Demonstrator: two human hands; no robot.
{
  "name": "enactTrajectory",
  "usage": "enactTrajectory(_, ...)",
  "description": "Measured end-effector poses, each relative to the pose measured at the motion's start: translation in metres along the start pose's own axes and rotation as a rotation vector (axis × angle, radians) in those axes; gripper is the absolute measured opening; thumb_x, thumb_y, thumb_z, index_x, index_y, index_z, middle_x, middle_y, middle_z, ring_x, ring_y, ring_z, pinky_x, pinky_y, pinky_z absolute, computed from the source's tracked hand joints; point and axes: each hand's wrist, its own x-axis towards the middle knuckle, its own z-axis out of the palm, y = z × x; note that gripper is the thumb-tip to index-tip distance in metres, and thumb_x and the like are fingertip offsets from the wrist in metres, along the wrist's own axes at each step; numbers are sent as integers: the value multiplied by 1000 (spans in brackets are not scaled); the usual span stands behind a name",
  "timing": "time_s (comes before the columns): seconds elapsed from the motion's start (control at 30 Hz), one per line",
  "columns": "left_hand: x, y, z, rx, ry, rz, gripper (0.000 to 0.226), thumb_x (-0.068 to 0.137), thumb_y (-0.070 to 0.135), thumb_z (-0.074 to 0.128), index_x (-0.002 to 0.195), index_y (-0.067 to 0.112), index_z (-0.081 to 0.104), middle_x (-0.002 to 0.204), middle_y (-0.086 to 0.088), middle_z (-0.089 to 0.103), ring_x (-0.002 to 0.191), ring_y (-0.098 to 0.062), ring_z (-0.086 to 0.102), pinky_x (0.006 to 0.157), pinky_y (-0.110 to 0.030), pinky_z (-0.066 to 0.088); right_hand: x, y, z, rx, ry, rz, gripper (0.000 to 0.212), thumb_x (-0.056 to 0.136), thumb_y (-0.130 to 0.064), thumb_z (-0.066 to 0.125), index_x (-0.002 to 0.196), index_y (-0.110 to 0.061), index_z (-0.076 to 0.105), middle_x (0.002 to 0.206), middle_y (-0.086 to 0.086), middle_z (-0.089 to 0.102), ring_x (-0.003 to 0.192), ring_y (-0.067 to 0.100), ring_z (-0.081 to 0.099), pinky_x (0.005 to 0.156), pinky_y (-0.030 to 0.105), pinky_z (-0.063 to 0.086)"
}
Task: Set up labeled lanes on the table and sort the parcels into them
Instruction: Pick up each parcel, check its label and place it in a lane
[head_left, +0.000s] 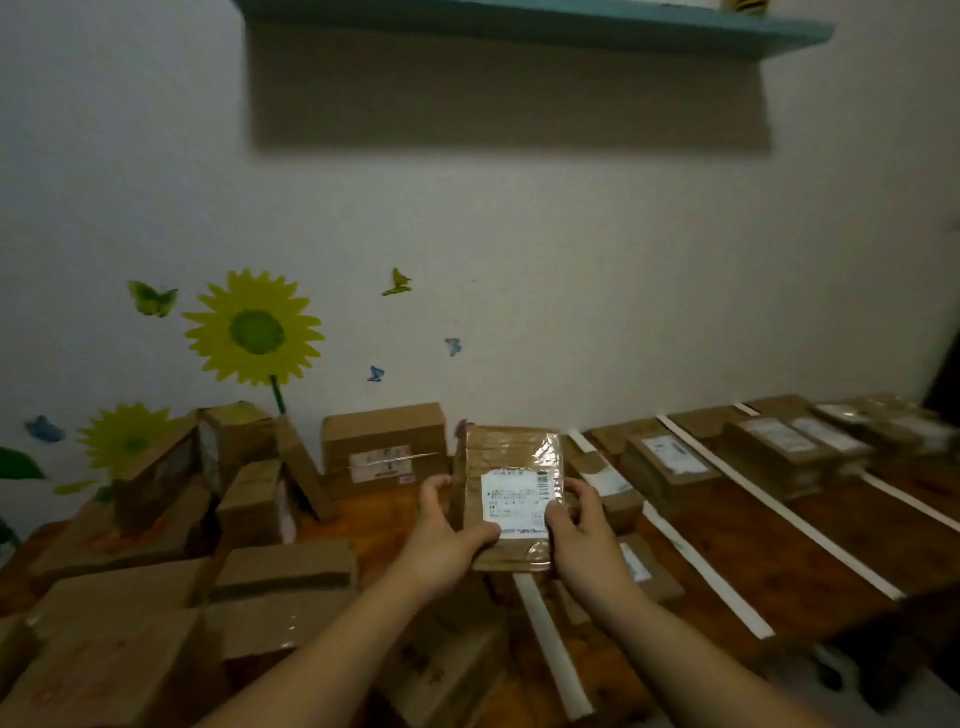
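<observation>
I hold a flat brown cardboard parcel (511, 457) up above the wooden table (779, 551), its white shipping label facing me. My left hand (441, 540) grips its left edge, thumb on the front near the label. My right hand (582, 525) grips its right edge, thumb on the label's lower corner. White tape strips (706, 566) run across the table as lane dividers to the right. Several labelled parcels (670, 460) lie at the far ends of those lanes.
A heap of unsorted cardboard boxes (171, 561) fills the table's left side, one larger box (384, 447) against the wall. A small parcel (639, 566) lies just right of my right hand. A teal shelf (545, 23) hangs high on the wall.
</observation>
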Motion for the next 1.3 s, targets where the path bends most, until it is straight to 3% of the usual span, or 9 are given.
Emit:
enactTrajectory(0.1,0,13,72,-13,-105,-19,75,85,11,66,140,31,20,133,-6,50,103,-24,63,67,-25,57,-3,16,-75,22,57,53,32,100,-24,46,130,-30,38,105,-1,66,82,15,71,62,28,57)
enactTrajectory(0.23,3,20,179,-23,-186,-52,71,86,18,66,137,38,21,132,-4,53,100,-22,65,80,-37,58,-7,33,-182,-18,113,83,36,99,-22,49,130,-34,36,100,-7,62,86,14,69,68,31,59)
enactTrajectory(0.4,6,33,300,15,-277,-43,70,87,20,65,141,32,23,133,-4,53,107,-19,60,90,-36,53,-8,60,-301,-122,179,70,42,93,-27,57,123,-48,35,122,-4,62,102,15,65,86,42,57)
enactTrajectory(0.53,14,43,361,34,-338,-33,69,89,21,63,143,30,22,131,-4,53,101,-14,61,68,-19,51,-4,64,-356,-276,127,-8,80,74,-41,76,136,-51,27,132,-17,49,120,7,51,98,37,49)
enactTrajectory(0.63,34,52,389,57,-357,-36,66,88,22,64,140,29,24,108,7,57,91,-11,63,66,-21,53,8,66,-381,-483,42,14,113,68,-45,81,147,-49,0,146,-17,15,131,8,32,108,33,38)
enactTrajectory(0.73,63,53,407,78,-387,-52,68,88,24,64,141,29,22,107,9,55,92,-13,62,72,-29,56,32,78,-397,-659,-2,20,101,77,-38,76,148,-46,3,153,-12,-6,138,14,25,108,27,35)
enactTrajectory(1.03,191,54,428,182,-425,-141,61,90,44,56,140,29,24,129,0,49,97,-19,61,79,-34,58,170,102,-414,-925,-28,-19,78,92,-45,55,151,-38,4,159,1,5,143,18,22,116,33,28)
enactTrajectory(1.17,248,48,436,353,-413,-64,52,100,48,29,148,28,23,153,-1,30,139,-23,33,114,-42,30,229,113,-425,-952,-48,38,78,92,-44,55,151,-37,5,159,3,5,144,21,22,118,39,25)
enactTrajectory(1.3,294,28,436,605,-371,-38,52,100,34,38,149,28,22,158,-1,20,143,-24,24,114,-43,30,281,122,-440,-1023,-133,42,76,95,-43,50,152,-32,2,159,8,4,145,24,18,118,41,23)
